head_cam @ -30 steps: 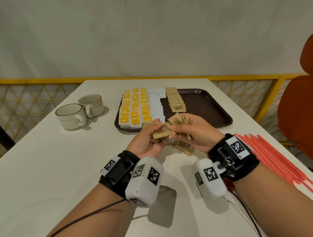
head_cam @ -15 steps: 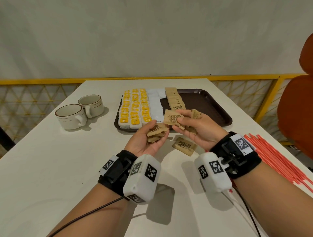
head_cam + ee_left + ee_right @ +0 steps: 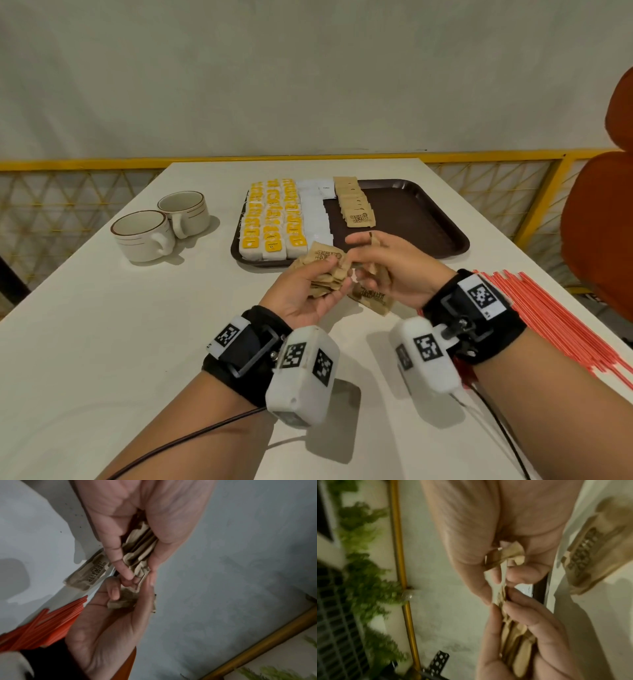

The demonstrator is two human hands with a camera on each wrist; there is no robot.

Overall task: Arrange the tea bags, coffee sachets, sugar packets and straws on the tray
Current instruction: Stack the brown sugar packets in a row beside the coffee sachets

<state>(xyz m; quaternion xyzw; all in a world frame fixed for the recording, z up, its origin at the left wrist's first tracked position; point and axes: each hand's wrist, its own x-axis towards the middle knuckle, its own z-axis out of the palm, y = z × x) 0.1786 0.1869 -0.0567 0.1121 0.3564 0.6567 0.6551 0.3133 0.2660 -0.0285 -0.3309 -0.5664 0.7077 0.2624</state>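
My left hand point(image 3: 301, 294) grips a stack of brown sugar packets point(image 3: 325, 274), thumb on top; the left wrist view shows the stack's point(image 3: 139, 550) edges between its fingers. My right hand point(image 3: 397, 267) meets it just in front of the brown tray point(image 3: 428, 219) and holds a few more packets point(image 3: 510, 553) in its curled fingers. One brown packet point(image 3: 371, 298) lies on the table under the hands. On the tray lie rows of yellow tea bags point(image 3: 270, 222), white sachets point(image 3: 315, 212) and brown sugar packets point(image 3: 354, 205). Red straws point(image 3: 548, 318) lie on the table at the right.
Two cream cups point(image 3: 144, 233) stand left of the tray. An orange chair point(image 3: 603, 219) is at the right, beyond the table's edge. A yellow railing point(image 3: 479, 157) runs behind the white table point(image 3: 102, 342). The tray's right half is bare.
Half a second ago my right hand held a printed packet apart from the left hand; now the two hands have come together, with that packet at the top of the left hand's stack.
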